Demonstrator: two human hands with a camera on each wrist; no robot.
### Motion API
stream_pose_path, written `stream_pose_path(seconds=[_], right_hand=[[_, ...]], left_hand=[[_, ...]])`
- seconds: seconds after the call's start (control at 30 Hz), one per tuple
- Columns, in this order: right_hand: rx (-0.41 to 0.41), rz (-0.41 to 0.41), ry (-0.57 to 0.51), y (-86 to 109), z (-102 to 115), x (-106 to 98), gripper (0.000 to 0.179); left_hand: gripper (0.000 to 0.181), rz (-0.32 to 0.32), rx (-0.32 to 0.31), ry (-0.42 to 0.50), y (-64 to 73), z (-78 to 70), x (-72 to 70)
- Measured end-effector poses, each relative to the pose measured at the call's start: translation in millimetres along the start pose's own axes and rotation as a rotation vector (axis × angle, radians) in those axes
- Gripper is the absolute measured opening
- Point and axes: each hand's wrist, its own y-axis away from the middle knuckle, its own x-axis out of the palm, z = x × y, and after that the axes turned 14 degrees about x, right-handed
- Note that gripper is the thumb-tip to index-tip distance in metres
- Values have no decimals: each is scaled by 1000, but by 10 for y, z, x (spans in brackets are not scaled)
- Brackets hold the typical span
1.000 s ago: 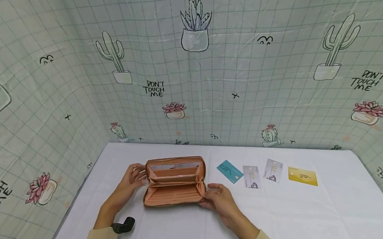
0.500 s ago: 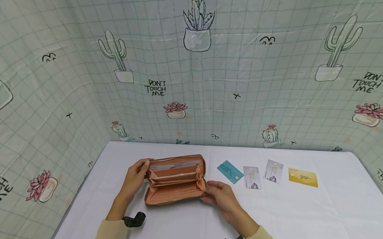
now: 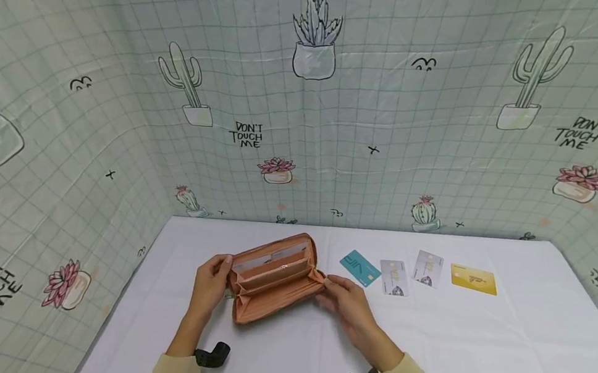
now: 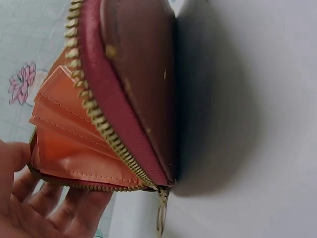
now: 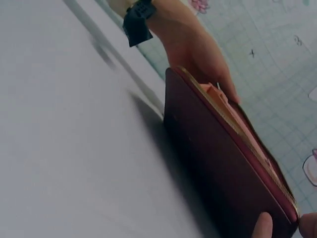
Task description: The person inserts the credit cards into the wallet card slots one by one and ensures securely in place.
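A zip-around wallet [image 3: 278,278] is spread wide over the table, its orange lining, pleated sides and slots facing the head camera. White paper or cards show in its rear pocket. My left hand [image 3: 210,287] grips the upper left corner, thumb inside and fingers behind, as the left wrist view shows. At the other end my right hand [image 3: 349,308] pinches the right edge near the front flap. The outside [image 5: 213,153] looks dark red in the right wrist view, with a fingertip [image 5: 263,226] pressed on it. A metal zip pull [image 4: 161,213] hangs from the corner.
Right of the wallet lie a teal card [image 3: 360,268], two silver-grey cards, one nearer [image 3: 394,278] and one farther [image 3: 427,269], and a yellow card [image 3: 474,279]. White cloth covers the table [image 3: 276,370]. A patterned curtain [image 3: 342,111] rises behind and at both sides.
My left hand has slid up to the wallet's upper corner. The wallet has turned anticlockwise in the head view, its right end farther away, and its opening looks narrower. The cards lie as before.
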Motion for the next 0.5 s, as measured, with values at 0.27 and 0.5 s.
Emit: stream_pose_path(seconds=[0.27, 0.5], right_hand=[[-34, 20, -14, 135, -98, 79, 52], [-70, 45, 9, 204, -140, 115, 53]], left_hand=[[35, -12, -8, -78, 100, -102, 0], [35, 4, -20, -89, 200, -143, -16]])
